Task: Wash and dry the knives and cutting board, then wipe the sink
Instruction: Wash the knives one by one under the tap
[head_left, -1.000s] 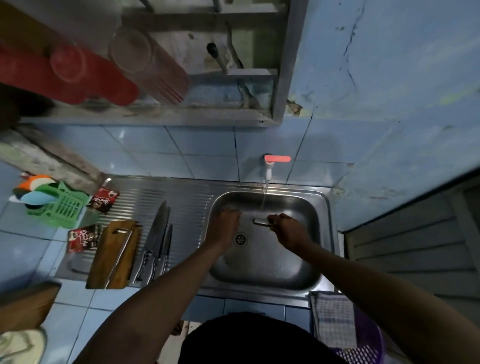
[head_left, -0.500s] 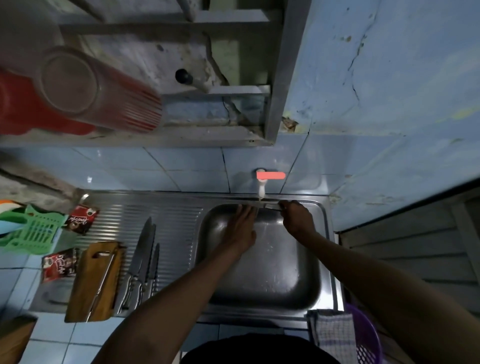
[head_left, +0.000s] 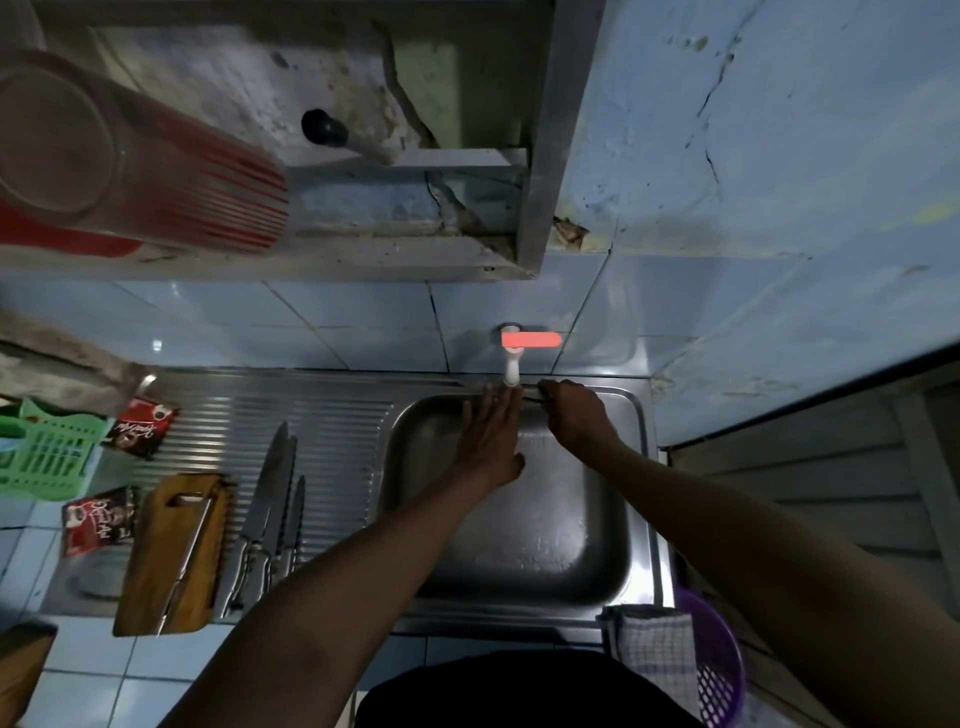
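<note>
My right hand (head_left: 574, 418) grips a knife (head_left: 530, 398) by its handle at the back of the steel sink (head_left: 519, 551). The blade lies level, right under the white tap (head_left: 511, 364) with its pink lever. My left hand (head_left: 491, 441) reaches to the blade with straight fingers, and its fingertips touch the blade below the spout. Three more knives (head_left: 275, 514) lie side by side on the ribbed drainboard. Left of them a wooden cutting board (head_left: 156, 561) carries another steel utensil (head_left: 189, 545).
A checked cloth (head_left: 657, 657) hangs over a purple basket (head_left: 719, 665) at the sink's front right corner. On the left are a green basket (head_left: 44, 454) and two red sachets (head_left: 140, 426). A shelf with a red-striped glass (head_left: 130, 156) hangs overhead.
Both hands lifted the knife from mid-basin up to the tap spout at the back. My left hand went from curled to flat fingers on the blade.
</note>
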